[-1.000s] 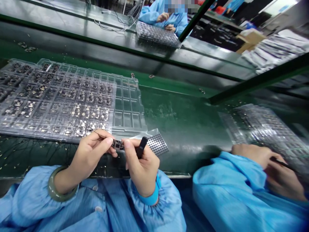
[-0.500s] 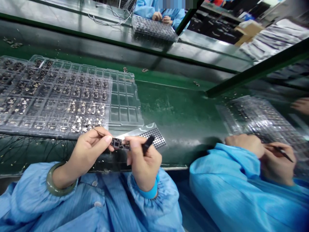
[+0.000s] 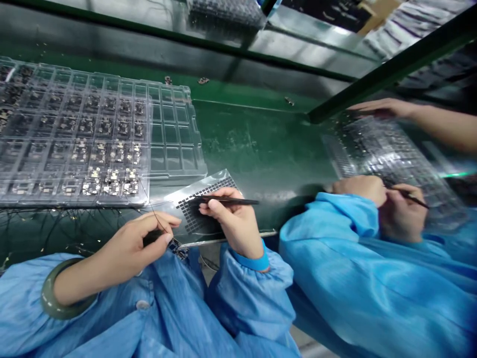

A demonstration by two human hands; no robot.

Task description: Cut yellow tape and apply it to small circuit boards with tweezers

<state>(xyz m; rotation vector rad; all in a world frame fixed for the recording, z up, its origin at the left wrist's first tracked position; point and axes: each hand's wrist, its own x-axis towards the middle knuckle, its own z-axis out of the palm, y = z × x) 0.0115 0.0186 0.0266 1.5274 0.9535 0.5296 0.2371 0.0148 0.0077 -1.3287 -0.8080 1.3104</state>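
Note:
My left hand [image 3: 137,238] pinches a small dark circuit board [image 3: 179,248] with a thin black wire, low at the table's front edge. Black tweezers [image 3: 238,201] are held in my right hand [image 3: 234,214], their tips over a sheet [image 3: 182,194] with rows of small black squares. Part of that sheet lies hidden behind my right hand. To the left, a clear compartment tray [image 3: 149,164] holds many small boards. Another clear tray [image 3: 179,132] with bare compartments shows beneath its right side.
At the right, a person's blue sleeves [image 3: 335,223] and hands are beside another filled tray [image 3: 402,154], with another arm [image 3: 436,122] reaching over it. A green frame bar [image 3: 354,89] slants across the upper right. Small parts [image 3: 203,80] lie behind the trays.
My right hand has left the board and moved over the sheet, its tweezers now lying level. My left hand has lowered with the board. The view has shifted, and another arm has reached in at right.

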